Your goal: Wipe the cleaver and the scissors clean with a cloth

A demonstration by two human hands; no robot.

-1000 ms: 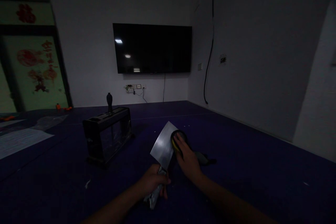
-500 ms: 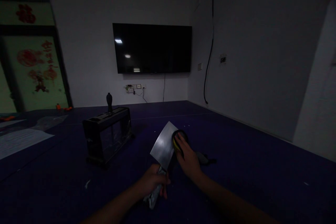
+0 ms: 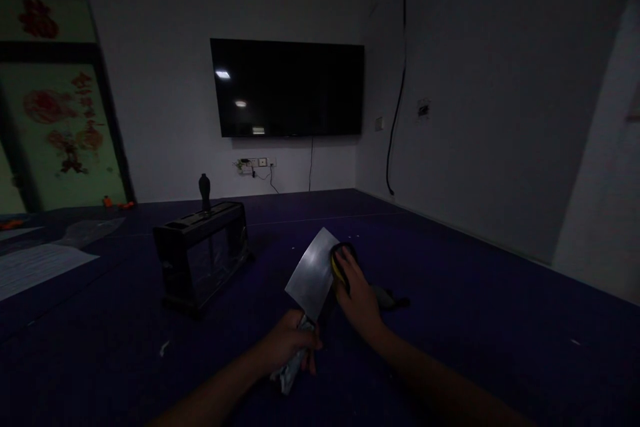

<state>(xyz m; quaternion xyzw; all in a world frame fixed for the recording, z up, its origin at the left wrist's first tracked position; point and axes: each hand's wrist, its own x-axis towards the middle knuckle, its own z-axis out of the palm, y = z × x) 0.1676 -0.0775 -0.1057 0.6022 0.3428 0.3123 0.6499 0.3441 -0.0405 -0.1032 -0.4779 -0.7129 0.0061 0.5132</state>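
My left hand (image 3: 294, 341) is closed around the wrapped, pale handle of a cleaver (image 3: 311, 275). Its broad shiny blade points up and away from me. My right hand (image 3: 357, 293) grips a rounded black-and-yellow tool (image 3: 336, 268) at the blade's right edge; the fingers cover much of it, so its exact kind is unclear. Whether it touches the edge or sits just beside it, I cannot tell. Behind my right wrist, a grey object with a dark end (image 3: 387, 298) lies on the purple-blue surface (image 3: 450, 347), partly hidden by the hand.
Left of the cleaver stands a black frame-like case (image 3: 200, 253) with clear sides and a dark knob on top. Paper sheets (image 3: 45, 267) and clear plastic (image 3: 87, 232) lie farther left, near small orange items (image 3: 117, 203). A television (image 3: 290, 90) hangs on the far wall.
The whole view has shifted slightly. Both hands keep their grips, and the black-and-yellow tool stays at the right edge of the blade.
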